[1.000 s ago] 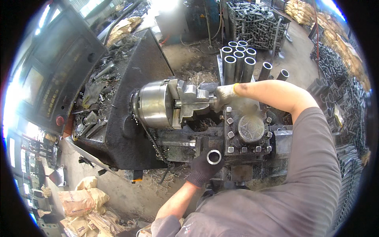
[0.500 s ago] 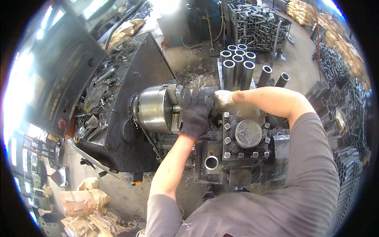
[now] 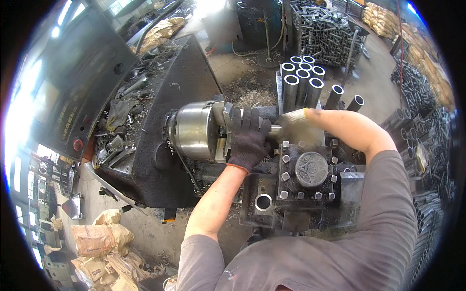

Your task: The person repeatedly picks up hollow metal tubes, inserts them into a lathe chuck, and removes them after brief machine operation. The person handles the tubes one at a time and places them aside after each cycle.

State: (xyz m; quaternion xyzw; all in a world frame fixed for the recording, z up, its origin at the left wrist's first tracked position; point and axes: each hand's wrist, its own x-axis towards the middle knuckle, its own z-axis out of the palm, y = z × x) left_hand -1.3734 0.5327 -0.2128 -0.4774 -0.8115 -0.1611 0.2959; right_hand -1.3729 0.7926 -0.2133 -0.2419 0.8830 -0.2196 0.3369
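Note:
My left hand [image 3: 248, 138], in a dark knit glove, is closed over a metal tube [image 3: 275, 129] beside the jaws of a lathe chuck [image 3: 195, 131]. A short bright stretch of the tube shows to the right of my fingers; my glove hides the rest. My right hand [image 3: 297, 127], in a pale, dirty glove, is at the tube's right side above the tool post [image 3: 311, 169]. Motion smears its fingers, so their grip is unclear. A short tube [image 3: 263, 202] stands on end on the carriage nearer my body.
Several upright tubes [image 3: 302, 85] stand behind the tool post, with two more to their right. A crate of metal parts [image 3: 324, 36] is at the back. Chips and rags litter the lathe's headstock [image 3: 167, 111]. Paper sacks [image 3: 103, 242] lie on the floor at left.
My right hand has moved right, away from my left hand, baring a stretch of tube between them. My left hand stays by the chuck. The whole view has shifted slightly.

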